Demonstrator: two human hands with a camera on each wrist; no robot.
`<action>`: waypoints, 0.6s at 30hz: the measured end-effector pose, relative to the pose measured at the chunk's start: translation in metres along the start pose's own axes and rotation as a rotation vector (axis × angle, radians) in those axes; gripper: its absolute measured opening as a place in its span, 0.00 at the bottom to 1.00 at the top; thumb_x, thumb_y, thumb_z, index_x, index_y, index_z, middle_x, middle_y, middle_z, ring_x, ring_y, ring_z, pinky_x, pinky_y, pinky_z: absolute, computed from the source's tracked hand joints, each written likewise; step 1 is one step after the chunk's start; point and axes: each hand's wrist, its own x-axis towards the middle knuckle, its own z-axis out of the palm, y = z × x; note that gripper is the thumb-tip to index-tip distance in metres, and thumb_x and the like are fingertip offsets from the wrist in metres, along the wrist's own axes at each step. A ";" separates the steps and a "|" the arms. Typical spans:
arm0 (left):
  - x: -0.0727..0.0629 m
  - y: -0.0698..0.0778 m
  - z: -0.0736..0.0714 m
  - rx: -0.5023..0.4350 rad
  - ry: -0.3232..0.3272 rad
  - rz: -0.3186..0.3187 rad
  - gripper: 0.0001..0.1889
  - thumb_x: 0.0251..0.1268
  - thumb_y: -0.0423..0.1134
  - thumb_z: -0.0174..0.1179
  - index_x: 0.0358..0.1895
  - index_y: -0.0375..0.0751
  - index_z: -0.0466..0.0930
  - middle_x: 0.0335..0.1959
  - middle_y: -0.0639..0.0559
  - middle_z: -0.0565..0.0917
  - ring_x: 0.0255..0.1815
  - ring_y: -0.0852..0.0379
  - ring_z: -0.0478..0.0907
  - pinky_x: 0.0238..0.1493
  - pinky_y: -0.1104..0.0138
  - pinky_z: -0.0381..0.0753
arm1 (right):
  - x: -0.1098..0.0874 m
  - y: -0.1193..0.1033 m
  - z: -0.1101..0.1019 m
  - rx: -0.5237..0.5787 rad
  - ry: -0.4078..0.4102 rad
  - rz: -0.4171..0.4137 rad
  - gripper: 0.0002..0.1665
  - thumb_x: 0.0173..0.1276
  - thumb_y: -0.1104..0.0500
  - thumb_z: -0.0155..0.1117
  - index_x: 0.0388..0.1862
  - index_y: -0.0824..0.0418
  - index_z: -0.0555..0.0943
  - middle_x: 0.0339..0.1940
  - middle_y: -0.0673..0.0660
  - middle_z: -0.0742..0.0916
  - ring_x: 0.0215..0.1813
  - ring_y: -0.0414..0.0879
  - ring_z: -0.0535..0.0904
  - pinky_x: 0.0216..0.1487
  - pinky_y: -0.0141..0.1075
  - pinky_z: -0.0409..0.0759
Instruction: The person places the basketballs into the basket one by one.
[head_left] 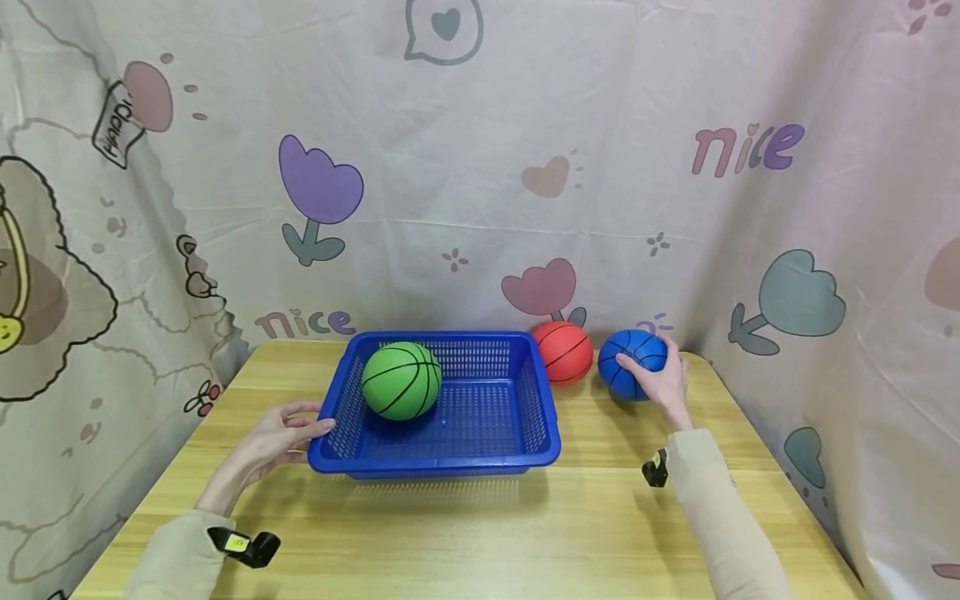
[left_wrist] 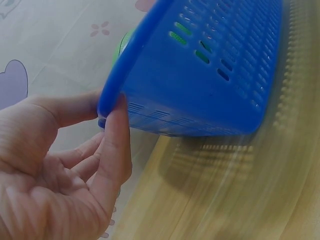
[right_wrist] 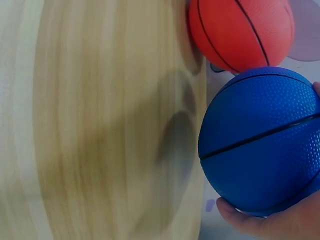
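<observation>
A blue plastic basket (head_left: 442, 462) with perforated walls stands mid-table, and a green ball (head_left: 402, 381) with black lines lies in its left part. My left hand (head_left: 281, 437) pinches the basket's left rim between thumb and fingers, as the left wrist view also shows on the basket wall (left_wrist: 185, 95). On the right, my right hand (head_left: 663, 379) grips a blue ball (head_left: 633, 358), thumb on the near side and fingers round the far right. In the right wrist view the blue ball (right_wrist: 260, 145) fills much of the frame; part of the hand is cut off.
A red ball (head_left: 564, 353) sits just right of the basket, between it and the blue ball. The wooden table (head_left: 420, 542) ends at a printed curtain (head_left: 450, 167) that hangs behind and along both sides.
</observation>
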 end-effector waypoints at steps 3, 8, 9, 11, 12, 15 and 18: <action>0.000 0.000 0.000 -0.002 0.000 0.000 0.40 0.74 0.44 0.60 0.75 0.23 0.50 0.60 0.31 0.79 0.44 0.56 0.86 0.45 0.58 0.89 | -0.001 -0.005 -0.002 0.019 0.019 -0.006 0.61 0.60 0.34 0.71 0.82 0.49 0.50 0.77 0.72 0.59 0.75 0.70 0.58 0.71 0.72 0.64; 0.000 0.000 0.000 -0.003 -0.001 0.002 0.39 0.73 0.43 0.61 0.75 0.24 0.50 0.56 0.37 0.81 0.43 0.57 0.86 0.45 0.58 0.89 | -0.003 -0.013 -0.005 0.071 0.050 -0.015 0.60 0.59 0.35 0.73 0.82 0.47 0.51 0.78 0.69 0.59 0.76 0.68 0.58 0.71 0.71 0.64; 0.000 0.001 0.001 -0.006 -0.001 0.002 0.39 0.73 0.43 0.61 0.75 0.24 0.50 0.56 0.38 0.82 0.43 0.57 0.86 0.45 0.58 0.89 | -0.004 -0.014 -0.006 0.082 0.060 -0.020 0.60 0.59 0.35 0.73 0.82 0.47 0.52 0.78 0.69 0.59 0.76 0.68 0.59 0.71 0.71 0.64; 0.000 0.001 0.001 -0.008 -0.001 0.002 0.39 0.73 0.43 0.61 0.75 0.24 0.50 0.55 0.39 0.82 0.43 0.57 0.86 0.45 0.58 0.89 | -0.005 -0.019 -0.007 0.103 0.078 -0.030 0.59 0.58 0.35 0.74 0.81 0.45 0.53 0.78 0.68 0.60 0.76 0.67 0.59 0.71 0.71 0.64; 0.000 0.001 0.001 -0.008 -0.002 0.002 0.39 0.73 0.43 0.61 0.75 0.24 0.50 0.55 0.39 0.82 0.43 0.57 0.86 0.45 0.58 0.89 | -0.006 -0.021 -0.008 0.111 0.085 -0.033 0.59 0.58 0.35 0.74 0.81 0.44 0.53 0.77 0.68 0.60 0.76 0.67 0.59 0.71 0.71 0.64; 0.000 0.001 0.000 -0.009 -0.004 0.002 0.39 0.73 0.43 0.60 0.75 0.24 0.50 0.56 0.36 0.81 0.42 0.57 0.86 0.45 0.59 0.89 | -0.009 -0.030 -0.009 0.121 0.096 -0.042 0.59 0.57 0.33 0.73 0.81 0.42 0.52 0.78 0.67 0.60 0.76 0.67 0.60 0.71 0.70 0.65; 0.000 0.001 0.000 -0.008 -0.006 0.000 0.40 0.74 0.43 0.60 0.75 0.24 0.49 0.59 0.33 0.79 0.43 0.58 0.86 0.45 0.59 0.89 | -0.011 -0.038 -0.009 0.128 0.099 -0.059 0.59 0.57 0.33 0.73 0.81 0.41 0.52 0.78 0.65 0.60 0.76 0.66 0.59 0.71 0.70 0.65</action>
